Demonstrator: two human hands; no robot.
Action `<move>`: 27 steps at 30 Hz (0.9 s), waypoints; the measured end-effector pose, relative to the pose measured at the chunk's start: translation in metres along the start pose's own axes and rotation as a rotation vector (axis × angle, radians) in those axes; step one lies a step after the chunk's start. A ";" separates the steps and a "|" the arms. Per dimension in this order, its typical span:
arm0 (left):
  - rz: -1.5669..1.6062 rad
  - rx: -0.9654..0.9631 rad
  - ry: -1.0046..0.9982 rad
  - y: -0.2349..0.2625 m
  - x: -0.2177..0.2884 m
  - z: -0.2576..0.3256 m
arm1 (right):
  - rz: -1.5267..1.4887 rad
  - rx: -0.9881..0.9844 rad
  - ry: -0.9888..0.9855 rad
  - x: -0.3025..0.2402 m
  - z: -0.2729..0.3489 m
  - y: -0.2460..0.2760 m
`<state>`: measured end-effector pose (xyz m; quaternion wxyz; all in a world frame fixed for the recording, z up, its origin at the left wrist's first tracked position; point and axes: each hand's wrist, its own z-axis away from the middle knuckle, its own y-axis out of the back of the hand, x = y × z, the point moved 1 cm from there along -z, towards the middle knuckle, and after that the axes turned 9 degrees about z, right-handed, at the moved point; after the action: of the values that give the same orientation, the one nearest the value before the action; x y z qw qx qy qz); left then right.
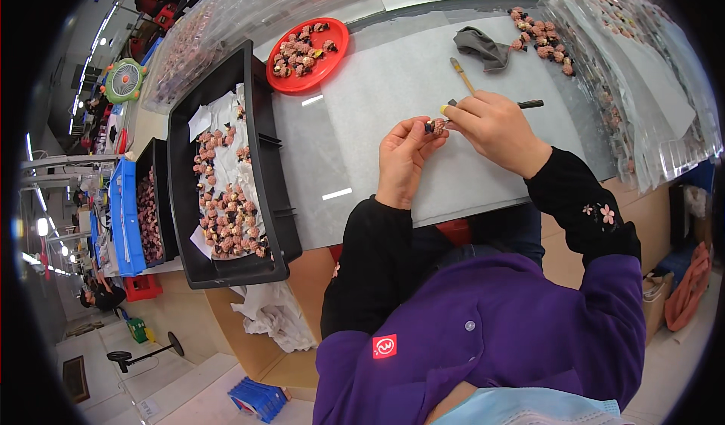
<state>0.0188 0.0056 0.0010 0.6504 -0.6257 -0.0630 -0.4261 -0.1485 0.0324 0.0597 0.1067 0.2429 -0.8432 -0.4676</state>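
Right of the black tray (260,161), over the white sheet (393,100), my left hand (402,157) pinches a small pink figurine (436,127); my right hand (495,127) grips a brush, painting it; steady strokes needed next

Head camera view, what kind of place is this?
Probably a factory hand-finishing bench: a black tray and red plate hold many identical small pink figures, the left hand holds one, and clear blister trays line the table.
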 end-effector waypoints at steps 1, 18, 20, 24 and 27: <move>0.009 0.009 0.002 0.000 0.000 0.000 | 0.058 0.011 0.024 0.000 0.000 -0.001; -0.010 -0.002 -0.008 0.000 -0.001 0.000 | 0.144 -0.021 0.042 -0.002 0.000 -0.004; -0.014 0.000 -0.009 0.000 -0.001 0.000 | 0.145 -0.026 0.037 -0.002 0.000 -0.005; -0.021 -0.001 -0.012 -0.001 -0.001 0.001 | 0.112 -0.031 0.042 -0.002 -0.001 -0.005; -0.019 -0.001 -0.012 0.000 -0.001 0.001 | 0.103 -0.034 0.046 -0.001 -0.001 -0.005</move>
<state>0.0181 0.0067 0.0005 0.6456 -0.6278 -0.0726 -0.4286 -0.1457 0.0304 0.0562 0.1539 0.2081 -0.8438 -0.4701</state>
